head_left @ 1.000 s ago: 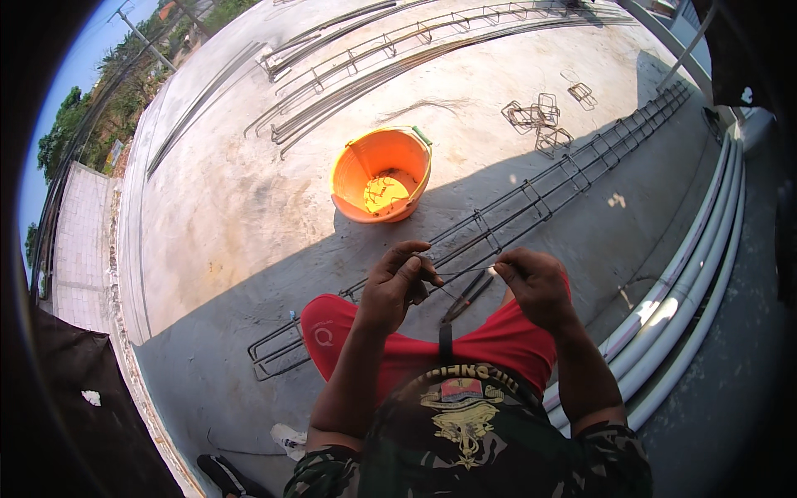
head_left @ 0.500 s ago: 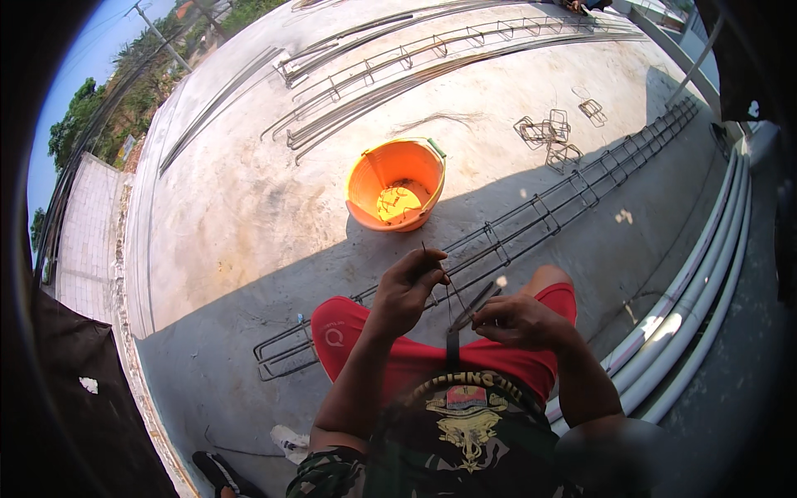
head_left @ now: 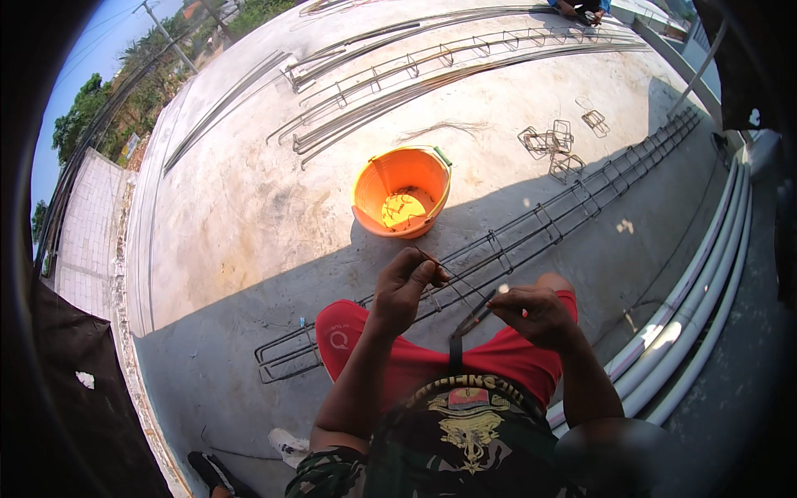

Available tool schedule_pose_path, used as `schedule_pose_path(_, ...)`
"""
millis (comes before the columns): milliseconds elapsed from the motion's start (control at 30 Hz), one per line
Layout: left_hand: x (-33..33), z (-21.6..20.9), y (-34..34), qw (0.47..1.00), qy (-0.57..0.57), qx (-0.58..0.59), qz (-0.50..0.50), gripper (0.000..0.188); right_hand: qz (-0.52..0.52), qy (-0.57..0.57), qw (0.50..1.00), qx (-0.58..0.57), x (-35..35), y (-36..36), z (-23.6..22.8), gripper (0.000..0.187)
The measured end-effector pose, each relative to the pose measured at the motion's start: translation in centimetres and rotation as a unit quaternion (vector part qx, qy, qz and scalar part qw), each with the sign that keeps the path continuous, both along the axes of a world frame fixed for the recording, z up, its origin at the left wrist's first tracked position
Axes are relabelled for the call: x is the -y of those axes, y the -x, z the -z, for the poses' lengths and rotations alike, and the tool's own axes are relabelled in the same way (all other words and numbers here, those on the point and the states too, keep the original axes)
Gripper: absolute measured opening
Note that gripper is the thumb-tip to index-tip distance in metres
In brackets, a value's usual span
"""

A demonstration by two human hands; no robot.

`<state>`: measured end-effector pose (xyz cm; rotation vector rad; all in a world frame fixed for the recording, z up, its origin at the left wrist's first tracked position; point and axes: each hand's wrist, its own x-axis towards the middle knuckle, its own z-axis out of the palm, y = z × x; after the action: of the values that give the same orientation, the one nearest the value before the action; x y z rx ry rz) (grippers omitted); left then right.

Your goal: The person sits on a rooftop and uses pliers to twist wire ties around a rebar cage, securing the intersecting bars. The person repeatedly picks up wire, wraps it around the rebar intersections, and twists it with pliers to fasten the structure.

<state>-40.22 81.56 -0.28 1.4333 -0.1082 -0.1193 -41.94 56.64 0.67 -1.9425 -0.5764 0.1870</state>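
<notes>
My left hand (head_left: 404,286) is closed in a pinch on a thin dark tie wire (head_left: 458,280), above the rebar cage. The wire slants down toward my right hand (head_left: 531,315), whose thumb and fingers are pinched together at its lower end. Just left of my right fingertips is a slim dark metal tool (head_left: 471,320), with a dark strap (head_left: 456,355) below it; its exact kind is hard to make out. Across the floor in front of me runs a long rebar cage (head_left: 544,222) with square stirrups. Beyond it stands an orange bucket (head_left: 402,187) holding several short wire pieces.
Loose square stirrups (head_left: 551,143) lie beyond the cage at right. Farther off are long steel bars (head_left: 390,101) and another rebar cage (head_left: 411,65). White pipes (head_left: 681,307) run along my right. A person (head_left: 585,10) crouches at the far edge.
My right hand has moved slightly right and up, away from my left hand. The wire between them now slants more. The whole view has shifted a little.
</notes>
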Motion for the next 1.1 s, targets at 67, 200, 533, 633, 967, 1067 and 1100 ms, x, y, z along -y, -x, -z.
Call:
schedule_pose_path(67,0.1,0.0,0.1,1.0,-0.003,0.011,0.01,0.018,-0.018,0.072,0.995,0.069,-0.4,-0.2,-0.4,0.012)
schedule_pose_path(200,0.2,0.7,0.4,0.994,0.1,-0.035,0.026,0.019,0.137,0.123,0.982,0.036,-0.7,-0.7,1.4,0.012)
schedule_pose_path(533,-0.1,1.4,1.1,0.953,0.277,-0.11,0.061,0.03,0.172,0.001,0.983,-0.071,0.3,-1.5,2.6,0.014)
schedule_pose_path(633,-2.5,1.2,1.5,0.982,0.128,-0.108,0.089,0.027,0.163,0.006,0.985,-0.058,1.5,-1.6,1.6,0.013)
schedule_pose_path(967,-3.6,2.7,-0.3,0.903,-0.426,0.056,0.032,0.023,-0.025,0.147,0.981,0.125,4.3,-2.8,0.1,0.012)
schedule_pose_path(1067,-4.1,2.1,-1.2,0.9,-0.419,-0.034,0.117,0.022,-0.006,0.196,0.976,0.095,4.7,-2.7,-0.4,0.013)
schedule_pose_path(1100,-4.2,2.1,-1.4,0.912,-0.398,-0.03,0.096,0.02,0.021,0.176,0.981,0.075,5.3,-2.9,0.7,0.014)
